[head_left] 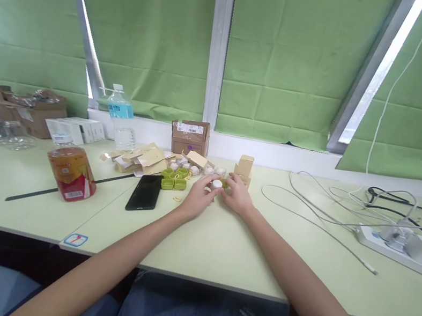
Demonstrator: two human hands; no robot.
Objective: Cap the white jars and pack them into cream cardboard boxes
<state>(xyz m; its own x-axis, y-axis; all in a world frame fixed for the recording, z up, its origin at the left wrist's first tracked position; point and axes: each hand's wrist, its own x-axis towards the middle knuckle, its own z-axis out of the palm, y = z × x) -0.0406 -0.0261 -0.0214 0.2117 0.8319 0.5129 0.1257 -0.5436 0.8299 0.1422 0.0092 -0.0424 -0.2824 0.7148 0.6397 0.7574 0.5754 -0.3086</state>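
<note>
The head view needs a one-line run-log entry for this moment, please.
left hand: at white round piece | right hand: at green piece | nearby: black phone, brown box

Round piece (pixel 216 184) between hands (pixel 197 199), phone (pixel 144 193) left

The round piece (pixel 216 184) is white, the cases (pixel 167 184) yellow-green — the phone (pixel 144 193) black.

The hands (pixel 237 196) partly hide a green piece (pixel 224 183), perhaps a case.
</note>
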